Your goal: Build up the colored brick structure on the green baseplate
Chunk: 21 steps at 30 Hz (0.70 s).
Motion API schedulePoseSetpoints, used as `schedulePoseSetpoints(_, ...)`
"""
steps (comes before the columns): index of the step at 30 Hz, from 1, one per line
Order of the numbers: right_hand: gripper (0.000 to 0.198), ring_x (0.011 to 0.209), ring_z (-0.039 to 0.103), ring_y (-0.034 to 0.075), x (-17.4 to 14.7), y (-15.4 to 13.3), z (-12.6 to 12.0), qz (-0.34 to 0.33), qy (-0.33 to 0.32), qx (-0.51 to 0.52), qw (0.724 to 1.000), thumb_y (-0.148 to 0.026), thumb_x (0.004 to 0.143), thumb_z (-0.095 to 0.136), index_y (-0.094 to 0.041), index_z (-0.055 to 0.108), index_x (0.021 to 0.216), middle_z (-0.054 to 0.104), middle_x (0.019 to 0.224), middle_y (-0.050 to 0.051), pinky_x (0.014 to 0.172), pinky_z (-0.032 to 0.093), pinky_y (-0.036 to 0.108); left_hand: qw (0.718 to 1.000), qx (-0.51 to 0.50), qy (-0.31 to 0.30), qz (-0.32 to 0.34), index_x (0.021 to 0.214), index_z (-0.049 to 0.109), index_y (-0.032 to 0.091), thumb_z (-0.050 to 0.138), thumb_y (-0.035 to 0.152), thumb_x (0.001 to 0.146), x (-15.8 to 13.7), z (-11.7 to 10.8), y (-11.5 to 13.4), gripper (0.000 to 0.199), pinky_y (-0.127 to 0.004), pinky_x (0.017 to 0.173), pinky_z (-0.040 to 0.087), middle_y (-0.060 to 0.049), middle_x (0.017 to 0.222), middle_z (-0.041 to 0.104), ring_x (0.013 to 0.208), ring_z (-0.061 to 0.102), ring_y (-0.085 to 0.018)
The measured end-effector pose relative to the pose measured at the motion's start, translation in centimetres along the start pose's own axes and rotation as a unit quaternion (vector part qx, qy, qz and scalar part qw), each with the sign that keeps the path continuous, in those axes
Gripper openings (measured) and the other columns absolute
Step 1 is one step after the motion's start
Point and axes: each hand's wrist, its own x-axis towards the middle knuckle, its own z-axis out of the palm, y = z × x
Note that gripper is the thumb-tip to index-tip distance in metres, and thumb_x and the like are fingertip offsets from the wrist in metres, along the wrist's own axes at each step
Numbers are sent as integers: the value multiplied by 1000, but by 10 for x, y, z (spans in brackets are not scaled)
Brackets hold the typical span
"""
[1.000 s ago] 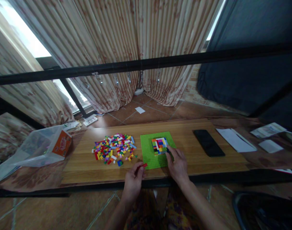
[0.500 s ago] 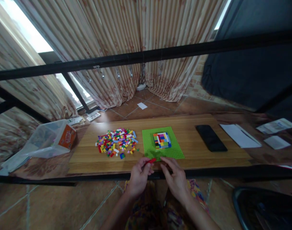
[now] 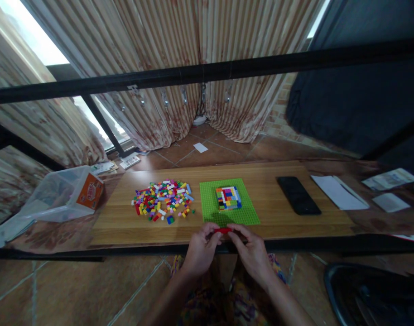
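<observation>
A long red toy brick (image 3: 223, 230) lies level between my two hands, just in front of the near edge of the green baseplate (image 3: 209, 213). My left hand (image 3: 203, 246) pinches its left end between thumb and fingers. At its right end, the thumb and forefinger of my right hand (image 3: 249, 246) are closed on it. On the baseplate stands a low square build of multicoloured bricks (image 3: 229, 198). Left of the baseplate spreads a pile of loose small bricks (image 3: 164, 199) in many colours.
The wooden board (image 3: 261, 181) carries a black phone (image 3: 298, 195) on its right part. Beyond it lie white papers (image 3: 338, 192). A clear plastic box (image 3: 64, 194) with an orange label stands at the left. A black bar (image 3: 193, 72) crosses beyond the table.
My right hand has closed on the right end of the red brick, where it was apart before. The brick has turned from slanted to level. The view has shifted slightly.
</observation>
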Motion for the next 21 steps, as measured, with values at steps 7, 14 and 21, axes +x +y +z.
schedulePoseSetpoints(7, 23, 91, 66, 20, 13, 19, -25, -43, 22, -48, 998, -39, 89, 55, -24, 70, 97, 71, 96, 5, 82, 51, 32, 995, 92, 16, 33, 98, 64, 22, 52, 29, 86, 10, 8, 9, 18, -26, 72, 48, -1, 87, 69, 77, 63, -15)
schedulePoseSetpoints(14, 26, 87, 63, 21, 64, 34, -40, -98, 80, -82, 989, -45, 86, 58, -24, 73, 89, 67, 91, 7, 80, 52, 38, 975, 174, 119, 70, 102, 63, 20, 53, 23, 84, 45, 4, 11, 20, -28, 73, 48, -5, 97, 68, 81, 62, -16)
schedulePoseSetpoints(21, 24, 85, 62, 19, 85, 42, -36, -114, 43, -83, 989, -41, 87, 58, -24, 74, 89, 65, 89, 6, 80, 51, 35, 973, 191, 114, 55, 110, 59, 16, 55, 23, 84, 75, 11, 10, 28, -32, 78, 51, -10, 108, 65, 83, 63, -17)
